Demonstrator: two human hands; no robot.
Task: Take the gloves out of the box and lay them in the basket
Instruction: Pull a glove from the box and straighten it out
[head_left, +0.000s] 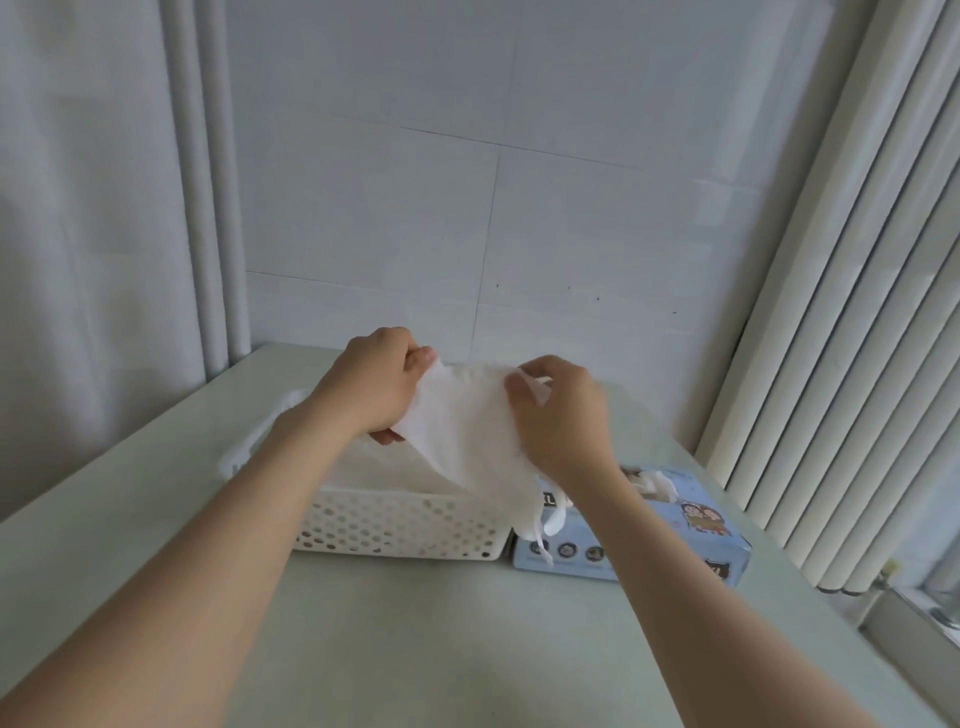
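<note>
Tabletop (467, 639), pale, bare at its near edge; two forearms reach over it from the near side. Basket (395, 530), white, perforated wall, standing toward the far left of the tabletop; its contents are hidden behind the arms and the glove. Box (691, 551), blue with cartoon print, touching or just beside the basket's right end; further gloves (657, 483) bunch white in its top opening. Glove (467, 431), thin, white, out of the box and spread in the air above the basket's right end, its fingers trailing down in front of the box's left end. Left hand (371, 387) pinches the glove's left edge; right hand (563, 415) pinches its right edge, the two hands apart. Risk, judged: the limp trailing fingers may drape over the rim or catch on the box, leaving the glove half outside. Beyond: tiled wall (467, 182); blinds (857, 312) at right.
</note>
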